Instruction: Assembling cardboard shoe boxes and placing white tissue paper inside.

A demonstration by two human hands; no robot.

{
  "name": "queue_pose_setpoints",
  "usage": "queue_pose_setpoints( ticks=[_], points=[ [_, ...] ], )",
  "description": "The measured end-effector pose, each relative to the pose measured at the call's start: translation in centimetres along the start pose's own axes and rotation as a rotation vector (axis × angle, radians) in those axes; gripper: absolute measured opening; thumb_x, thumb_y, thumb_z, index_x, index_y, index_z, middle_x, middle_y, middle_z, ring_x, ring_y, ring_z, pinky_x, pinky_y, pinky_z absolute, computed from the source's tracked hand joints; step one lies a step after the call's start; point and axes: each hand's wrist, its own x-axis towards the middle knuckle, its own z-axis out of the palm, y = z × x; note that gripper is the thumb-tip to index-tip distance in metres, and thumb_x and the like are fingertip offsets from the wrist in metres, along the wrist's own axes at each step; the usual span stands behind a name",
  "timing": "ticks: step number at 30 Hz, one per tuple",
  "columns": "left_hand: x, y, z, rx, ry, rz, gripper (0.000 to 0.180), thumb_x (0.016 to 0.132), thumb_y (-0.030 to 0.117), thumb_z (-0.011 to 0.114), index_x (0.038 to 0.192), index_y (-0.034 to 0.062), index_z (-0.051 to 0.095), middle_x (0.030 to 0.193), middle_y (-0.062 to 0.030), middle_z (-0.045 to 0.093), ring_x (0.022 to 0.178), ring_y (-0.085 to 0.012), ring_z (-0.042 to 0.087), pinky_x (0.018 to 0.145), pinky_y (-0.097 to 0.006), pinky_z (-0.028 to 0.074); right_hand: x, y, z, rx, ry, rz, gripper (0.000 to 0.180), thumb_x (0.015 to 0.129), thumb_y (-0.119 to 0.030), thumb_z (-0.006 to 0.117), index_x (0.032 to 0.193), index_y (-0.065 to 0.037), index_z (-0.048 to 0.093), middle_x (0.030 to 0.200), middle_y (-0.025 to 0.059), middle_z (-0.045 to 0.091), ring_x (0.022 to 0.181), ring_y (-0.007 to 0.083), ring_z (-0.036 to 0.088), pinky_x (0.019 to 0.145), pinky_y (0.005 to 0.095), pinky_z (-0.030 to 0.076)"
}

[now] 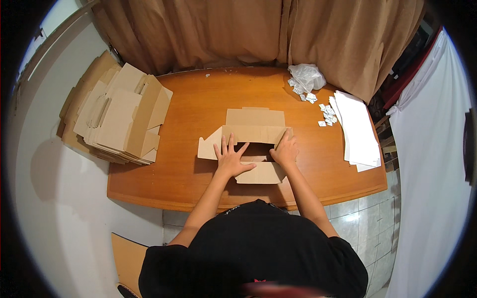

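1. Where the bench [184,107] runs from its middle to its near edge, one cardboard box [256,134], brown, plain on its visible faces; open at the top, flaps folded outward toward the far, left and near edges.
2. Left hand [230,161]: fingers [231,140] spread wide, laid over the box's left part, thumb out across the near flap [261,174]; nothing gripped.
3. Right hand [286,150]: fingers bent over the box's right end, thumb at the opening; how tightly they close on it cannot be told.
4. Stack of flattened cardboard blanks [117,111], brown, along the left edge, by the far-left corner.
5. Clear plastic bag [309,75], crumpled, at the far edge, right of centre; small white packets at its mouth.
6. Loose white packets [327,115], near the far-right corner; dark marks on them, too small to read.
7. White sheets [355,131], piled along the right edge.
8. Black shirt [258,243], worn by the person, beyond the near edge; pale marks at the collar, illegible; small red mark lower down.
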Motion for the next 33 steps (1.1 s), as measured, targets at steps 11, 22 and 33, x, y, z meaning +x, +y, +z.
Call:
queue_pose_setpoints(
  ticks=[11, 22, 33],
  points=[
    [1.3, 1.8, 0.9, -0.071, 0.045, 0.125, 0.085, 0.06, 0.067, 0.061, 0.129, 0.0188, 0.048, 0.147, -0.0218, 0.004, 0.134, -0.0433, -0.002, 0.1, -0.064, -0.003, 0.3, 0.8, 0.8, 0.089, 0.074, -0.039, 0.084, 0.069, -0.025, 0.07, 0.134, -0.001, 0.022, 0.114, 0.0226, 0.041, 0.099, 0.0388, 0.05, 0.073, 0.0455, 0.048],
    [-1.5, -3.1, -4.9, 0.001, 0.429, -0.608, 0.073, 0.073, 0.038, 0.066, 0.132, 0.0085, 0.037, 0.141, -0.0225, 0.025, 0.131, -0.038, 0.02, 0.102, -0.061, 0.009, 1.2, 2.1, 0.5, 0.195, 0.126, -0.234, 0.095, 0.056, -0.037, 0.078, 0.134, -0.012, 0.03, 0.133, 0.0271, 0.026, 0.114, 0.0438, 0.039, 0.088, 0.0513, 0.04],
    [-2.3, -0.8, -2.6, -0.507, 0.108, 0.098, 0.073, 0.08, 0.051, 0.054, 0.133, 0.0043, 0.035, 0.131, -0.0176, 0.045, 0.127, -0.0285, 0.035, 0.104, -0.058, 0.008, 3.0, 2.2, 1.5, 0.117, 0.101, -0.379, 0.079, 0.062, -0.038, 0.074, 0.131, -0.018, 0.039, 0.136, 0.0154, 0.031, 0.122, 0.0421, 0.03, 0.094, 0.0539, 0.033]
  ],
)
